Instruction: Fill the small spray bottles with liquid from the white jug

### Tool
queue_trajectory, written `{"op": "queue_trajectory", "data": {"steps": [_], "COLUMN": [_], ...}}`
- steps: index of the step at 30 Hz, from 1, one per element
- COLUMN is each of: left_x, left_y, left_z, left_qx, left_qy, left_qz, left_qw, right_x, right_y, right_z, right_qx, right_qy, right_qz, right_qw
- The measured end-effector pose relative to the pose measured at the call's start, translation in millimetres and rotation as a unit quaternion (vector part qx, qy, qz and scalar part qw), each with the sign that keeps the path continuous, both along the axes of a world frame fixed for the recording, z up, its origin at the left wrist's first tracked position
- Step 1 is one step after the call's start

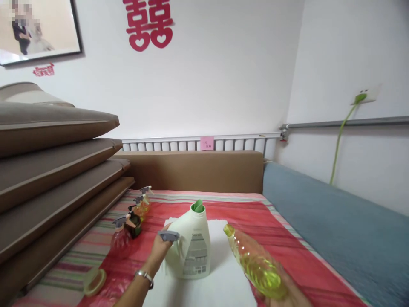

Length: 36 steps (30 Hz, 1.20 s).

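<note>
White jug (191, 251): opaque plastic, smooth, soft sheen, with a printed label.
Jug spout (198, 207): green plastic, glossy.
Ribbed bottle (258, 266): clear yellow-green plastic, glossy and ridged, at 3 o'clock of the jug.
Trigger head (168, 235): grey plastic, matt, at 9 o'clock of the jug.
Wristband (144, 275): polished metal.
White sheet (223, 281): smooth, matt; paper or cloth, cannot tell.
Bedspread (281, 243): red striped woven cloth, matt.
Cushions (57, 170): brown cloth, matt, at 10 o'clock.
Blue cover (335, 230): cloth, matt, faintly napped.

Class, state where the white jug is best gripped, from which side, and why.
Probably the moulded handle on the left flank of the white jug, approached from the left: it stands upright, its body looks too broad for one palm, and the left hand rests there.
</note>
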<state>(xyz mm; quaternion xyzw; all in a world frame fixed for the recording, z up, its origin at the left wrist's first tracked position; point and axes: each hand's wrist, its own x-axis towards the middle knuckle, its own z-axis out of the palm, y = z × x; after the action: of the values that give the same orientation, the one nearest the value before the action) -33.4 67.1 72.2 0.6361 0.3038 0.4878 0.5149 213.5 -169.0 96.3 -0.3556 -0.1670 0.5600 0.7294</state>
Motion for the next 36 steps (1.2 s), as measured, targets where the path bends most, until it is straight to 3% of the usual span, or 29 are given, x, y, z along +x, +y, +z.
{"op": "queue_trajectory", "data": {"steps": [3, 8, 14, 25, 36], "left_x": [6, 18, 33, 50, 50], "left_y": [1, 0, 0, -18, -20], "left_z": [-1.1, 0.4, 3.9, 26.0, 26.9], "left_qx": [0.054, 0.100, 0.127, 0.173, 0.179], "left_qy": [0.033, 0.090, 0.143, 0.216, 0.226], "left_qz": [0.008, -0.030, -0.007, -0.001, 0.001], "left_qw": [0.998, 0.990, 0.981, 0.961, 0.958], "right_x": [15, 50, 85, 120, 122], "right_y": [10, 23, 26, 38, 44], "right_z": [24.1, 48.5, 72.8, 81.7, 102.8], "right_qx": [0.005, -0.013, -0.002, -0.074, -0.099], "right_qy": [-0.051, -0.115, -0.141, -0.266, -0.380], "right_qz": [-0.011, -0.098, -0.102, -0.096, -0.124], "right_qw": [0.999, 0.988, 0.985, 0.956, 0.911]}}
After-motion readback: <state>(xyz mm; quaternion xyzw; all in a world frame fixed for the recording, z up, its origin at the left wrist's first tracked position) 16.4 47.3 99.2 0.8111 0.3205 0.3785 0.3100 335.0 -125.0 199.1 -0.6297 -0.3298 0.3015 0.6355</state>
